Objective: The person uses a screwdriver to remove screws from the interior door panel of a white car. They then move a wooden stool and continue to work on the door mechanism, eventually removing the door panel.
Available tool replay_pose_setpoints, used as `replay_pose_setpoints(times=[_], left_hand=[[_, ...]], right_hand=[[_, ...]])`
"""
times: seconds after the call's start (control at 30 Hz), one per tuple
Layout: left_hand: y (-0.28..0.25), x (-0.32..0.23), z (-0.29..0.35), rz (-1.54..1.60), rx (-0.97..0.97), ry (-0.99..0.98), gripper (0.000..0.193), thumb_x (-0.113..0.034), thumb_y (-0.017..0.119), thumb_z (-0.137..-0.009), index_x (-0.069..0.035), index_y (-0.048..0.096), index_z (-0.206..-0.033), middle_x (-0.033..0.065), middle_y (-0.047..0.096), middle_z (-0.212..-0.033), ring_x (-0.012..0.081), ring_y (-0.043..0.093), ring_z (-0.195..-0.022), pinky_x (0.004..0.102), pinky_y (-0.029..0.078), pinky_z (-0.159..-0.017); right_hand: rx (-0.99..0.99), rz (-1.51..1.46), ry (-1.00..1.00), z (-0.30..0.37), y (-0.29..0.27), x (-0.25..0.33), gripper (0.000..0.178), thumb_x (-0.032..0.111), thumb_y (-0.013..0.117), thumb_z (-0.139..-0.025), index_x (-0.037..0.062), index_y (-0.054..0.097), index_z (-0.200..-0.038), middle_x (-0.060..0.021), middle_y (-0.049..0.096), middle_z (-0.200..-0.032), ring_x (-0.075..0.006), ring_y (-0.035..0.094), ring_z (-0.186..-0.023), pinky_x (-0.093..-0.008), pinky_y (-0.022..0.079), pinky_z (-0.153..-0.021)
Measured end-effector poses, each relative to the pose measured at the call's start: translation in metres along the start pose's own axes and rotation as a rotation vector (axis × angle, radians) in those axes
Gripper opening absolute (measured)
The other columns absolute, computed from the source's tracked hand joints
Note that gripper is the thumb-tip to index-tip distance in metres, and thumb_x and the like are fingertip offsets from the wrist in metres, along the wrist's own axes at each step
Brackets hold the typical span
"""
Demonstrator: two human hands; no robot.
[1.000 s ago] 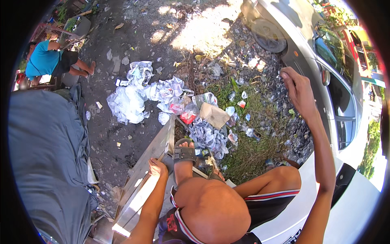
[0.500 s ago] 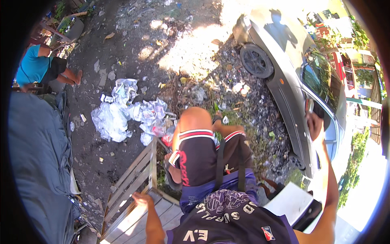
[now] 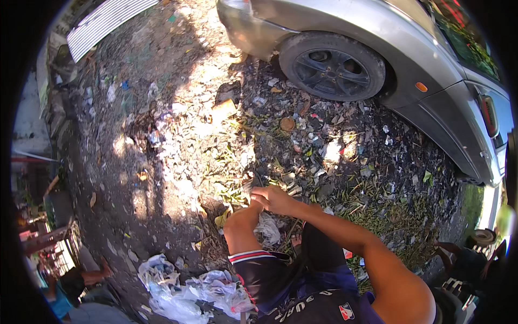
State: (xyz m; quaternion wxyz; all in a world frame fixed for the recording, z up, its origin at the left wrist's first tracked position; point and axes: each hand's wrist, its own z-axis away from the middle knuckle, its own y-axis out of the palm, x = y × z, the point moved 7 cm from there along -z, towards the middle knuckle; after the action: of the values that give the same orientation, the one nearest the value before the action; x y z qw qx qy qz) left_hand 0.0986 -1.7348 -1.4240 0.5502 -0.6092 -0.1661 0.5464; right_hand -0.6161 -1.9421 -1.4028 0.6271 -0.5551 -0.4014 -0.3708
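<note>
My right arm reaches across and down in front of me. My right hand is just beyond my bent left knee, close to my lower leg. Its fingers are curled together, and what they hold, if anything, is too small or hidden to make out. My left hand does not show. A crumpled clear plastic bag lies on the ground below the right hand. More crumpled clear and whitish plastic bags lie in a heap by my left leg.
A grey car stands at the right, its front wheel ahead of me. Dirt ground with leaves and litter spreads before me. A corrugated sheet lies far left. Another person's leg shows at lower left, and other people at lower right.
My view has swung forward toward the car's wheel. My right hand came from beside the car door to near my left leg. My left hand and the wooden crate have left the picture.
</note>
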Motion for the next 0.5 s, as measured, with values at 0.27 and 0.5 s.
replay_pose_setpoints(times=[0.27, 0.5], left_hand=[[0.338, -0.582, 0.418, 0.345, 1.247, 0.891, 0.043, -0.034, 0.038, -0.112, 0.001, 0.062, -0.108, 0.0113, 0.067, -0.107, 0.0221, 0.063, -0.1, 0.0367, 0.049, -0.092], [0.314, -0.757, 0.711, 0.047, 1.433, 1.306, 0.041, -0.036, 0.043, -0.11, 0.0, 0.059, -0.1, 0.0084, 0.061, -0.093, 0.019, 0.056, -0.082, 0.0356, 0.047, -0.072]], right_hand=[[-0.324, 0.379, 0.559, 0.194, -0.253, -0.04, 0.023, 0.024, 0.059, -0.1, 0.0049, 0.067, -0.11, -0.0197, 0.07, -0.085, -0.0402, 0.068, -0.078, -0.0519, 0.052, -0.071], [-1.252, 0.189, 1.116, 0.558, -0.313, 0.096, 0.022, 0.024, 0.062, -0.098, 0.0038, 0.07, -0.1, -0.0213, 0.068, -0.081, -0.04, 0.067, -0.074, -0.0505, 0.05, -0.068]])
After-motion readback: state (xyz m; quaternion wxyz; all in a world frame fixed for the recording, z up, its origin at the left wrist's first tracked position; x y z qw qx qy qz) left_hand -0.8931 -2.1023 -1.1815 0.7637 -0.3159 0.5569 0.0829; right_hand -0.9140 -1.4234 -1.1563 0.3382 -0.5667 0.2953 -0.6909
